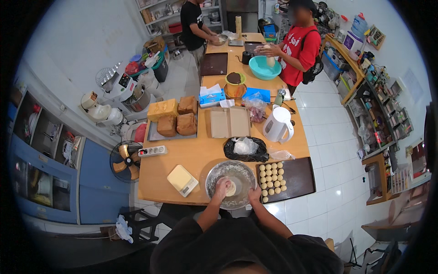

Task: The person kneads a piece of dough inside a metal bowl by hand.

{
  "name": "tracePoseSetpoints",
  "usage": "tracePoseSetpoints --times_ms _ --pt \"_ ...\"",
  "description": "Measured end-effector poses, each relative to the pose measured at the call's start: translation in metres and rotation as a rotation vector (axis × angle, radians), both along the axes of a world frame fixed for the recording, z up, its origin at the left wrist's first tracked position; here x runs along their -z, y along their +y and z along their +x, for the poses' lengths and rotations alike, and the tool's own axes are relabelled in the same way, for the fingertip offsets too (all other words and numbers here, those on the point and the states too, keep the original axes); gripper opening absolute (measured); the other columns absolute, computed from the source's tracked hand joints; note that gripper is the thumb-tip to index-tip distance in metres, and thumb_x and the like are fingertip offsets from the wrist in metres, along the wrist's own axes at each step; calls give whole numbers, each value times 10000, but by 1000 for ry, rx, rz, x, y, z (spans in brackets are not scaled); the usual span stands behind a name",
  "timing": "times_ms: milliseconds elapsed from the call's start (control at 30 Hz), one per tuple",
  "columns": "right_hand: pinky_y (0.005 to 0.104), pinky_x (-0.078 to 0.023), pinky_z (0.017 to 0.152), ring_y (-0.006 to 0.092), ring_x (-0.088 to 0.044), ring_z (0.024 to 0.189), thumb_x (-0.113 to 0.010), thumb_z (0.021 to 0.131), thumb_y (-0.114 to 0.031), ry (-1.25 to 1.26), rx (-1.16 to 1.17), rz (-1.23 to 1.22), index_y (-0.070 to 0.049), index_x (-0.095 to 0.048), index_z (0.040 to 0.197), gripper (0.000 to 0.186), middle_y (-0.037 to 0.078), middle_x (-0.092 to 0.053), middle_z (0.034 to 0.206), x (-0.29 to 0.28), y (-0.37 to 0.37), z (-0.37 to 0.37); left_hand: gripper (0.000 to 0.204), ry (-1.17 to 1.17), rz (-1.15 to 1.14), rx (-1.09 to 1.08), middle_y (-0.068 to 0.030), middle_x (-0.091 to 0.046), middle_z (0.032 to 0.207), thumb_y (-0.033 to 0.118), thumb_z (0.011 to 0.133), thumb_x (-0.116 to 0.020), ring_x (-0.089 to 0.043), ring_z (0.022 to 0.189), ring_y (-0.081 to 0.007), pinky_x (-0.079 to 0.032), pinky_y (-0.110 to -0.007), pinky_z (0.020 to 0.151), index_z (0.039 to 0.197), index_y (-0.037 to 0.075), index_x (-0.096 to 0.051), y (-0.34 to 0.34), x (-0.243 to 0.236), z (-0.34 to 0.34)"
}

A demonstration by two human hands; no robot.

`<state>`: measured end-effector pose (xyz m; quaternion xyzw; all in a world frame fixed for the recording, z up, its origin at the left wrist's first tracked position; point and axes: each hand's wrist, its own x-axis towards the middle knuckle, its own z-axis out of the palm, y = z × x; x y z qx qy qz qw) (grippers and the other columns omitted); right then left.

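Note:
A wide metal bowl (pixel 211 176) stands at the near edge of the table, its inside smeared with pale residue. Down in it, my left hand (pixel 221 187) is closed against a small lump of pale dough (pixel 232 188), with the fingertips partly hidden. My right hand (pixel 254 194) grips the bowl's right rim, next to a dark baking tray (pixel 299 178). Several round dough balls (pixel 271 178) sit in rows on that tray's left side. Left of the bowl lies a cream kitchen scale (pixel 182 180).
Behind the bowl are a black plastic bag (pixel 247 149), a white electric kettle (pixel 278 124), an opened cardboard box (pixel 229 122) and a tray of loaves (pixel 167 124). A power strip (pixel 153 151) lies at the left edge. Farther back, a person in red handles dough over a turquoise basin (pixel 264 68).

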<state>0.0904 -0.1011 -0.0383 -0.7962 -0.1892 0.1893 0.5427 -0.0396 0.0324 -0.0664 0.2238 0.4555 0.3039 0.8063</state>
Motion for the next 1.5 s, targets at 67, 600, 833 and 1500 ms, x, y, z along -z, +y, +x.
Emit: tracePoseSetpoints --times_ms 67,600,833,1500 --pt "399 -484 832 391 -644 932 -490 776 4 20 -43 17 22 -618 1098 346 234 -671 935 -11 3 -1 108 -121 -56 -52 -21 -527 762 112 910 -557 -505 630 -126 -419 -256 571 1008 70 -575 -6 25 -25" --pt "462 -486 792 448 -622 934 -530 758 -41 2 -7 -33 9 -634 1024 289 276 -652 889 -8 6 2 231 -732 -585 78 -154 -479 1208 53 942 -483 -573 1077 -282 -552 -237 658 1169 16 -486 -4 33 -52" --pt "455 -493 790 448 -618 946 -534 765 -54 -1 11 -43 -10 -632 1050 305 282 -645 906 0 6 5 421 453 316 297 -160 -553 1220 203 874 -625 -585 1088 -270 -515 -367 841 1234 20 -506 -17 -8 -15" --pt "404 -489 766 421 -634 878 -525 755 -20 0 -38 -39 14 -610 1022 282 250 -648 869 13 4 9 507 619 1046 864 -244 -617 1081 246 740 -735 -601 1025 -396 -469 -454 898 1154 13 -558 -33 -19 -37"
